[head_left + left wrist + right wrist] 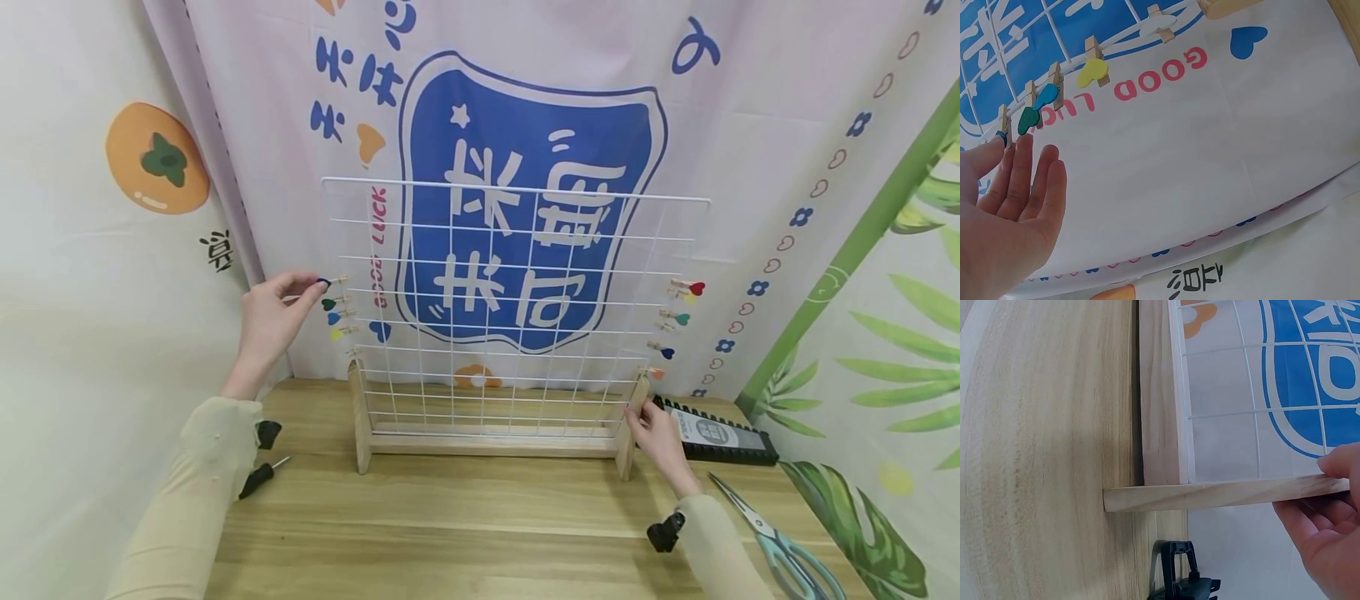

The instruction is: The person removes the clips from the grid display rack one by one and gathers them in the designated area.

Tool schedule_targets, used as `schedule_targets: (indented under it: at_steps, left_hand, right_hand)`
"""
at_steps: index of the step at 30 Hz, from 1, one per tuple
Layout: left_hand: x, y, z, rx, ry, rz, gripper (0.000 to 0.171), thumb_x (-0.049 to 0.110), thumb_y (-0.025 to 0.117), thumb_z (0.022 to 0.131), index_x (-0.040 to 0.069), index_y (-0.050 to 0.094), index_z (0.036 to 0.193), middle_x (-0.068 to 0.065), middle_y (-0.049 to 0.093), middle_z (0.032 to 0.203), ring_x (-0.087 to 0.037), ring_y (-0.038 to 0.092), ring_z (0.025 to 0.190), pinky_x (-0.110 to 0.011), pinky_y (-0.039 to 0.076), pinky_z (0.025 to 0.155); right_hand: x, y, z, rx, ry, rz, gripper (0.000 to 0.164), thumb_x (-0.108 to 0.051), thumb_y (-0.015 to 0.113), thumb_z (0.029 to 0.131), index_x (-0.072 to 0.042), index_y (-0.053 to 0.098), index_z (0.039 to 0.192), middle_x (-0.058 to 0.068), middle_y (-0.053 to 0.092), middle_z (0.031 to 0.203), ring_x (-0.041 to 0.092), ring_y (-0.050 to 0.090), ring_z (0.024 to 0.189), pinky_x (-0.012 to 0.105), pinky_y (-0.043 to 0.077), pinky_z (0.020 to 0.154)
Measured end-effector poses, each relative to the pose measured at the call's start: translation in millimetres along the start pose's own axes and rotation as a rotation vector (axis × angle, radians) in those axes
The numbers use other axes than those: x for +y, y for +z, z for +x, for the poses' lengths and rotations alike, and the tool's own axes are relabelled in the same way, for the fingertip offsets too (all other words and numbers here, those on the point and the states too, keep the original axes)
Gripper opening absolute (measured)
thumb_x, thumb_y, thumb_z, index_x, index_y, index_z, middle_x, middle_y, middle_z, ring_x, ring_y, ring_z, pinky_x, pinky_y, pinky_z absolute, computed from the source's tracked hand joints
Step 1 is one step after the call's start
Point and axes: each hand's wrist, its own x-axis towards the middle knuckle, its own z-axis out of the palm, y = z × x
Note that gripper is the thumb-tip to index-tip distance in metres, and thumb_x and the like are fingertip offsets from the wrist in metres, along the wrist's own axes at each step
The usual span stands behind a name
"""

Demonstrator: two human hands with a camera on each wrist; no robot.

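Observation:
A white wire grid stands upright in a wooden stand. At its left edge my left hand pinches a small wooden clothespin with a dark blue heart between thumb and fingertips. Along that edge sit more clothespins, with a green heart, a blue heart, a yellow heart and a white one. My right hand grips the stand's right upright. Above it, on the right edge, are clothespins with a red heart, a teal heart and others.
On the wooden table, a black-edged rack lies at the right, near blue-handled scissors. A black screwdriver lies at the left. A printed curtain hangs right behind the grid.

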Motion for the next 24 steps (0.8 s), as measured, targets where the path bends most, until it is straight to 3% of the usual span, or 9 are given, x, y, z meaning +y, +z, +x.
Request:
schedule_targets:
  at_steps: [12,18,21,24]
  left_hand:
    - [-1.9,3.0,0.9,0.024,0.047,0.007,0.026,0.019,0.063,0.098,-0.005,0.069,0.107,-0.026,0.072,0.106,0.022,0.047,0.079,0.008,0.040,0.072]
    - [-3.6,3.0,0.3,0.043,0.007,-0.015,0.027,0.020,0.063,0.098,-0.005,0.069,0.107,-0.024,0.072,0.105,0.021,0.049,0.078,0.006,0.041,0.073]
    - [-6.5,1.4,-1.1,0.054,-0.018,-0.034,0.028,0.022,0.063,0.098,-0.004,0.070,0.108,-0.015,0.074,0.101,0.019,0.051,0.078,0.004,0.043,0.073]
    - [-11.3,-1.7,-2.6,0.066,-0.038,-0.063,0.028,0.023,0.062,0.098,-0.002,0.070,0.109,0.009,0.072,0.091,0.017,0.054,0.079,0.002,0.044,0.073]
  right_hand:
    - [1.2,0.2,-0.4,-0.004,0.002,-0.001,0.018,-0.009,0.058,0.098,0.000,0.055,0.083,0.022,0.068,0.083,0.012,0.051,0.062,0.021,0.041,0.050]
    - [0.3,0.3,0.2,-0.013,0.008,-0.009,0.015,-0.009,0.057,0.098,0.003,0.059,0.089,0.029,0.071,0.099,0.024,0.066,0.080,0.022,0.050,0.058]
    - [0.0,0.0,0.5,-0.020,0.016,-0.005,0.015,-0.009,0.057,0.098,0.003,0.059,0.089,0.028,0.071,0.099,0.023,0.063,0.077,0.023,0.049,0.058]
    - [0.0,-0.6,0.3,-0.020,0.015,0.000,0.016,-0.009,0.057,0.099,0.002,0.057,0.087,0.024,0.070,0.091,0.017,0.056,0.069,0.022,0.045,0.055]
